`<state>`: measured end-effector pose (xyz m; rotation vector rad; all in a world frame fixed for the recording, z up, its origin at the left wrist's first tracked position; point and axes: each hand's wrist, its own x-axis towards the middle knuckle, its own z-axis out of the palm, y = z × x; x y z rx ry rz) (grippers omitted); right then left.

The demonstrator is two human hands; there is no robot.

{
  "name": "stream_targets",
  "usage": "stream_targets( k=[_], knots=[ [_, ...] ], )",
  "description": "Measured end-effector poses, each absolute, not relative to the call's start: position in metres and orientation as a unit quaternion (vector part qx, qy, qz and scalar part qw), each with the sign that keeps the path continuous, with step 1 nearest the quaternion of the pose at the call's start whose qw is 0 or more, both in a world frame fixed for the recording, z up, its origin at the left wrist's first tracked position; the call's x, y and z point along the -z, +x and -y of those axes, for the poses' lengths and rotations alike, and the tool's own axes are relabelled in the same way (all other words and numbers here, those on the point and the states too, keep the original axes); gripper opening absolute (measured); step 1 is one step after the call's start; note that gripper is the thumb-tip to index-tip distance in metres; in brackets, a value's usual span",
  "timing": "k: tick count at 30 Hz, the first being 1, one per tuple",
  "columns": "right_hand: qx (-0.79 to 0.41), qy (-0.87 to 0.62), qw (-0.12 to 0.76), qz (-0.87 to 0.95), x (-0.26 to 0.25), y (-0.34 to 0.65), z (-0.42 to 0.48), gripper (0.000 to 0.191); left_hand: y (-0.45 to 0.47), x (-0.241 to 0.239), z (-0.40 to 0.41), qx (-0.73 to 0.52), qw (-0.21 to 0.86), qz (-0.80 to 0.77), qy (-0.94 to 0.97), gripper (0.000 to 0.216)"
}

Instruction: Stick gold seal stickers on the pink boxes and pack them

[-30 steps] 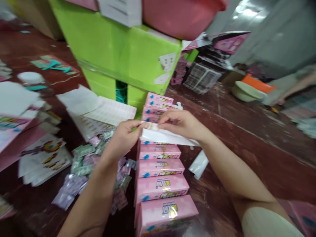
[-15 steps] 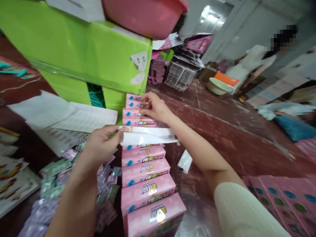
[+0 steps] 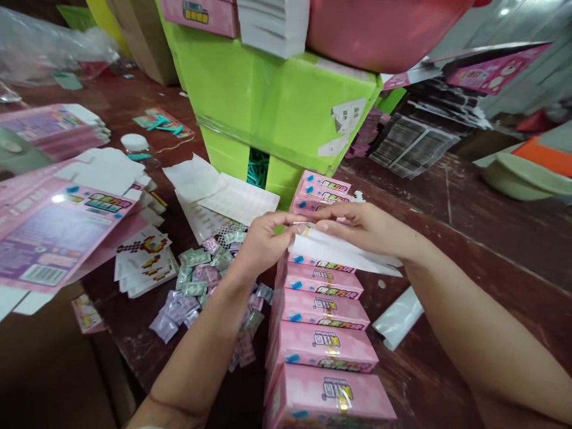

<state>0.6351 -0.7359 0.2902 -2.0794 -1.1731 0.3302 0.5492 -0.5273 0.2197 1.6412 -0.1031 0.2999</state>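
A white paper strip (image 3: pixel 346 250), folded over and bearing small yellowish marks, hangs above the row of boxes. My left hand (image 3: pixel 269 241) pinches its left end between thumb and fingers. My right hand (image 3: pixel 364 229) has its thumb and fingertips closed at the same end, close to the left fingertips; whether a small piece is between them is hidden. Beneath both hands runs a row of pink printed boxes (image 3: pixel 328 342), lying one behind another towards the green carton. A shiny clear patch shows on the nearest box.
Small plastic packets (image 3: pixel 205 277) lie heaped left of the row. Beyond are paper sheets (image 3: pixel 241 196), booklets (image 3: pixel 147 262) and flat pink cartons (image 3: pixel 67 232). A green carton (image 3: pixel 286 101) with a pink basin (image 3: pixel 384 30) stands behind. A white plastic piece (image 3: pixel 399 317) lies to the right.
My right hand has left the far boxes and come back to the strip's left end. My left hand still holds the strip. The view has swung left, and the co-worker is out of sight.
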Motion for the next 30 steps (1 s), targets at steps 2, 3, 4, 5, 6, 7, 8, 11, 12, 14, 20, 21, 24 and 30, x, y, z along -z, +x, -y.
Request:
stream_targets(
  k=[2, 3, 4, 5, 6, 7, 8, 11, 12, 14, 20, 21, 24, 30],
  knots=[
    [-0.166, -0.800, 0.367, 0.444, -0.291, 0.631, 0.734, 0.036, 0.547, -0.223, 0.528, -0.132, 0.666, 0.029, 0.734, 0.032],
    [-0.173, -0.799, 0.378, 0.435, -0.290, 0.630, 0.733, 0.036, 0.547, -0.224, 0.528, -0.131, 0.663, 0.022, 0.737, 0.038],
    [-0.176, -0.797, 0.393, 0.423, -0.288, 0.630, 0.733, 0.036, 0.546, -0.226, 0.528, -0.133, 0.658, 0.019, 0.741, 0.043],
    [-0.181, -0.793, 0.411, 0.412, -0.287, 0.630, 0.732, 0.037, 0.545, -0.227, 0.527, -0.135, 0.651, 0.023, 0.747, 0.045],
    [-0.184, -0.786, 0.430, 0.404, -0.286, 0.630, 0.732, 0.037, 0.545, -0.228, 0.527, -0.140, 0.642, 0.032, 0.753, 0.046],
    [-0.188, -0.778, 0.445, 0.402, -0.286, 0.631, 0.731, 0.036, 0.545, -0.228, 0.527, -0.145, 0.631, 0.043, 0.761, 0.044],
    [-0.189, -0.770, 0.455, 0.406, -0.285, 0.631, 0.731, 0.033, 0.546, -0.227, 0.527, -0.146, 0.621, 0.054, 0.768, 0.041],
    [-0.153, -0.754, 0.488, 0.412, -0.287, 0.640, 0.733, 0.028, 0.548, -0.224, 0.528, -0.145, 0.607, 0.070, 0.778, 0.037],
    [-0.121, -0.755, 0.508, 0.397, -0.287, 0.647, 0.735, 0.028, 0.548, -0.223, 0.529, -0.143, 0.608, 0.071, 0.778, 0.037],
    [-0.042, -0.764, 0.544, 0.344, -0.287, 0.669, 0.740, 0.028, 0.549, -0.222, 0.530, -0.142, 0.615, 0.072, 0.772, 0.036],
    [-0.030, -0.838, 0.451, 0.306, -0.258, 0.735, 0.744, 0.033, 0.551, -0.221, 0.530, -0.139, 0.617, 0.060, 0.773, 0.035],
    [-0.014, -0.849, 0.428, 0.309, -0.252, 0.739, 0.742, 0.031, 0.551, -0.220, 0.529, -0.141, 0.611, 0.059, 0.777, 0.033],
    [0.064, -0.876, 0.367, 0.306, -0.240, 0.739, 0.738, 0.022, 0.552, -0.219, 0.528, -0.148, 0.596, 0.063, 0.787, 0.032],
    [0.166, -0.918, 0.204, 0.296, -0.246, 0.720, 0.735, 0.019, 0.550, -0.224, 0.530, -0.143, 0.602, 0.066, 0.783, 0.025]
  ],
)
